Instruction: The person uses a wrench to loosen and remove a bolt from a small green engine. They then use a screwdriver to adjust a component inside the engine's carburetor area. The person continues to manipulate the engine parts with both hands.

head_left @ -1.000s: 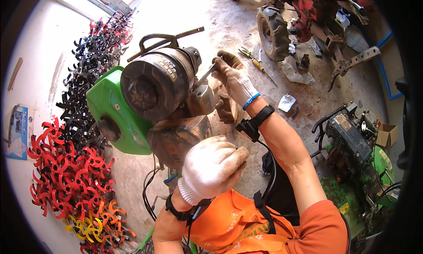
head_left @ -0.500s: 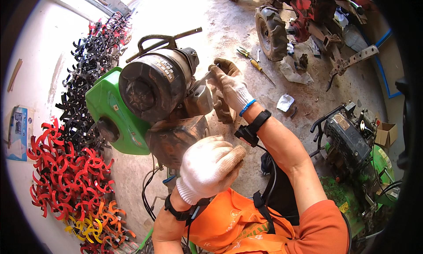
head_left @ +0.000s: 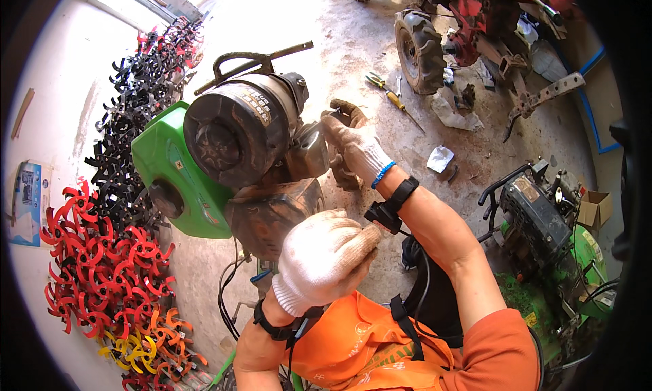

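Note:
A small engine (head_left: 234,129) with a round black cover and a green fuel tank (head_left: 178,177) stands in front of me. My right hand (head_left: 354,143), in a dirty white work glove, is at the engine's right side. Its fingers are closed beside a dark metal box-shaped part (head_left: 308,151); whatever sits in them is too small to name. Nearer to me, my left hand (head_left: 322,258) is curled with its fingers bent together, below the brown-stained lower housing (head_left: 275,211). The inside of that grip is hidden from view.
Piles of black tiller blades (head_left: 129,153) and red tiller blades (head_left: 109,269) line the left wall. Pliers (head_left: 375,80) and a yellow-handled screwdriver (head_left: 396,102) lie on the floor beyond my right hand. A red machine with a wheel (head_left: 419,51) and a green machine (head_left: 536,214) stand right.
My right hand has shifted slightly, with its wrist turned a little and its fingers more bent at the engine's side. The left hand stays nearly where it was.

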{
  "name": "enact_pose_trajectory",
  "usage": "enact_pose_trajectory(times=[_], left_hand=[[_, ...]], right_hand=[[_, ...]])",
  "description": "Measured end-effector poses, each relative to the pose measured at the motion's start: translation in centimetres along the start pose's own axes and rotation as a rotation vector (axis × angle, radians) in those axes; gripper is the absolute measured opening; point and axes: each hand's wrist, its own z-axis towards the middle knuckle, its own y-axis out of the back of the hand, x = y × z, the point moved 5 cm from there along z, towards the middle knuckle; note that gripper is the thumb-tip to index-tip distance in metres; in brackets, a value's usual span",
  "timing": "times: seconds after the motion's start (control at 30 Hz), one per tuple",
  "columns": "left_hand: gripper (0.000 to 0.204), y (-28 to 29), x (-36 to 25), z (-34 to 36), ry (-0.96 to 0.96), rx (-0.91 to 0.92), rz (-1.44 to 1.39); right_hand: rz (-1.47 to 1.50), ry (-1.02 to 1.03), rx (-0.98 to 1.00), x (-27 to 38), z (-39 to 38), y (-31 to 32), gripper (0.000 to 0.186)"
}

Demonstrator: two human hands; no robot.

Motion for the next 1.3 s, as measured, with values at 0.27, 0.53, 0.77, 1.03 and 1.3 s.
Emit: enact_pose_trajectory(times=[0.27,0.53,0.77,1.03,1.3], left_hand=[[0.040,0.1,0.0,0.0,-0.021,-0.012,-0.005],[0.041,0.2,0.0,-0.1,-0.031,-0.012,0.002],[0.042,0.1,0.0,-0.1,-0.037,-0.013,0.014],[0.043,0.0,0.1,0.0,-0.032,-0.021,-0.005],[0.043,0.1,0.1,0.2,-0.022,-0.005,-0.019]], right_hand=[[-0.008,0.139,0.148,3.2,2.1,-2.5,0.062],[0.089,0.131,0.110,3.9,3.6,-3.1,0.041],[0.084,0.077,0.006,2.7,2.9,-1.5,0.037],[0.175,-0.012,-0.077,-0.2,1.6,-0.3,0.041],[0.022,-0.047,-0.122,-0.6,0.0,0.2,0.048]])
